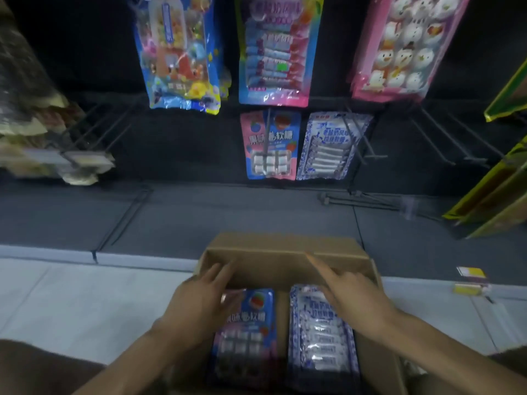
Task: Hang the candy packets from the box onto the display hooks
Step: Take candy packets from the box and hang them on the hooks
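Open cardboard box (285, 260), pink-blue packets (245, 334) and blue-white packets (319, 337) flat inside, matching packets (253, 143) on hooks (267, 132)

head cam | faces forward-down | close over box (285, 260) | display hooks (370, 143) beyond

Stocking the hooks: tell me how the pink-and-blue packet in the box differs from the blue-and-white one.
In the cardboard box, the pink-and-blue packet lies on the left, the blue-and-white packet on the right. The pink-and-blue packet shows a red fruit and rows of small squarish pieces; the blue-and-white packet shows long sticks stacked in a column. Both lie flat, face up.
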Action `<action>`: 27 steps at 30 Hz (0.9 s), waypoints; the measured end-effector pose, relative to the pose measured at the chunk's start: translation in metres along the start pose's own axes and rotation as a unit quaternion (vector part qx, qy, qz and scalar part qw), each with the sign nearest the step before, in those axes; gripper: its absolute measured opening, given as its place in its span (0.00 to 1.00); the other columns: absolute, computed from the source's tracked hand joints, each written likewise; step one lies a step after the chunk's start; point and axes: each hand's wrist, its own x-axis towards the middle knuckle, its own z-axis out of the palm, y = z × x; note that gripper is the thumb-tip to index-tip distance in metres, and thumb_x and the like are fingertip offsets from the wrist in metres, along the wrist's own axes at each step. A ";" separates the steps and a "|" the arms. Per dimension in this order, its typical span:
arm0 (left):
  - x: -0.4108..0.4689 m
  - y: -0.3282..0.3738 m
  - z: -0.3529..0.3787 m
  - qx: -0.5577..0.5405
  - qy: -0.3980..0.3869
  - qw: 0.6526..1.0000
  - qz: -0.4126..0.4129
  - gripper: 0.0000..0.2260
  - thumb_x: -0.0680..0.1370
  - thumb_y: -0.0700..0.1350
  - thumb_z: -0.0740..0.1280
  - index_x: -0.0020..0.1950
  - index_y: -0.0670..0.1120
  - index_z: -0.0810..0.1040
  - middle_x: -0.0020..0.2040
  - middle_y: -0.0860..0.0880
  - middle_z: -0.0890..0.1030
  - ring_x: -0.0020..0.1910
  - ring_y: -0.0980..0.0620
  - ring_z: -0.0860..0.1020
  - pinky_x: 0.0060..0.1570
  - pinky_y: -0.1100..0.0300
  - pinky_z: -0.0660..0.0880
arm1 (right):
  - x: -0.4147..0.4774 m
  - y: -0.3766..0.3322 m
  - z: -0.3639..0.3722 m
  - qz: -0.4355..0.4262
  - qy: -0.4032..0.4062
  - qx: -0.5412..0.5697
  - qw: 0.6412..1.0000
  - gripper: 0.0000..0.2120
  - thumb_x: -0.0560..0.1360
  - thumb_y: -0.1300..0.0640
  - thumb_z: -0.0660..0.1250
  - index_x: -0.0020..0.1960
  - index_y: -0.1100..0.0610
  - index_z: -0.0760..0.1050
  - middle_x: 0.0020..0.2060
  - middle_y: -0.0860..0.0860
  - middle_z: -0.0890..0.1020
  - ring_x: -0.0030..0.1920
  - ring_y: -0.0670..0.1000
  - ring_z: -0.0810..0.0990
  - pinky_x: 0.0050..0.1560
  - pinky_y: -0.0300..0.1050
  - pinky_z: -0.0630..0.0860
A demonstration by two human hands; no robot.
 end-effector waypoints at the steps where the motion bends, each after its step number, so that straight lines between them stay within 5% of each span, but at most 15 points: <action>1: -0.007 -0.001 0.003 0.024 -0.007 1.000 0.004 0.27 0.74 0.61 0.75 0.70 0.52 0.78 0.47 0.55 0.86 0.31 0.55 0.82 0.24 0.63 0.72 | -0.002 0.000 0.007 -0.003 -0.014 -0.025 1.000 0.36 0.86 0.55 0.60 0.85 0.44 0.42 0.50 0.51 0.84 0.40 0.53 0.80 0.41 0.51 0.75; 4: -0.027 -0.012 0.020 0.066 -0.111 0.992 0.010 0.35 0.70 0.58 0.79 0.74 0.54 0.70 0.36 0.54 0.84 0.25 0.54 0.79 0.24 0.60 0.67 | -0.005 -0.007 0.024 -0.018 -0.027 -0.061 0.998 0.18 0.87 0.46 0.57 0.76 0.42 0.66 0.51 0.49 0.86 0.50 0.56 0.84 0.45 0.51 0.74; 6: -0.036 -0.020 0.038 0.069 -0.143 0.987 0.015 0.26 0.73 0.61 0.72 0.68 0.56 0.69 0.38 0.53 0.84 0.30 0.51 0.81 0.30 0.59 0.72 | -0.001 -0.011 0.038 0.001 -0.044 -0.029 0.999 0.13 0.85 0.42 0.59 0.60 0.47 0.78 0.48 0.49 0.87 0.52 0.55 0.84 0.47 0.50 0.74; 8: -0.041 -0.025 0.049 0.055 -0.140 0.988 0.023 0.14 0.75 0.59 0.72 0.56 0.55 0.76 0.41 0.53 0.84 0.34 0.51 0.82 0.36 0.57 0.80 | 0.005 -0.014 0.061 0.017 -0.052 0.006 0.998 0.20 0.84 0.38 0.60 0.41 0.50 0.74 0.36 0.48 0.81 0.43 0.53 0.82 0.43 0.50 0.73; 11: -0.045 -0.036 0.058 0.075 -0.117 0.989 0.053 0.09 0.73 0.56 0.77 0.48 0.55 0.84 0.43 0.54 0.84 0.38 0.52 0.81 0.39 0.57 0.80 | 0.018 -0.024 0.096 0.024 -0.081 0.030 0.996 0.27 0.85 0.39 0.58 0.33 0.53 0.61 0.29 0.48 0.70 0.37 0.52 0.74 0.44 0.51 0.75; 16: -0.054 -0.046 0.080 0.089 -0.158 0.983 0.038 0.23 0.83 0.63 0.56 0.66 0.51 0.80 0.52 0.49 0.86 0.53 0.46 0.82 0.64 0.43 0.72 | 0.045 -0.048 0.140 -0.010 -0.144 0.030 0.989 0.19 0.82 0.52 0.64 0.34 0.51 0.62 0.49 0.50 0.76 0.49 0.55 0.81 0.46 0.48 0.74; 20: -0.065 -0.050 0.098 0.100 -0.163 0.978 0.080 0.16 0.80 0.58 0.65 0.55 0.49 0.85 0.50 0.48 0.86 0.55 0.44 0.81 0.70 0.39 0.64 | 0.062 -0.064 0.172 -0.017 -0.219 0.028 0.975 0.01 0.79 0.53 0.68 0.49 0.50 0.76 0.54 0.52 0.78 0.53 0.56 0.81 0.53 0.50 0.78; 23: -0.065 -0.053 0.104 0.077 -0.137 0.983 0.099 0.10 0.75 0.55 0.75 0.50 0.51 0.87 0.48 0.48 0.86 0.52 0.45 0.82 0.69 0.43 0.64 | 0.076 -0.073 0.199 0.028 -0.283 0.050 0.957 0.10 0.81 0.53 0.68 0.60 0.53 0.80 0.56 0.54 0.81 0.59 0.57 0.81 0.57 0.49 0.78; 27: -0.064 -0.057 0.115 0.055 -0.124 0.984 0.115 0.09 0.75 0.50 0.74 0.51 0.47 0.86 0.49 0.43 0.84 0.52 0.41 0.80 0.68 0.44 0.71 | 0.089 -0.075 0.228 0.051 -0.294 0.075 0.951 0.17 0.81 0.57 0.67 0.69 0.53 0.75 0.53 0.55 0.81 0.52 0.56 0.81 0.46 0.43 0.72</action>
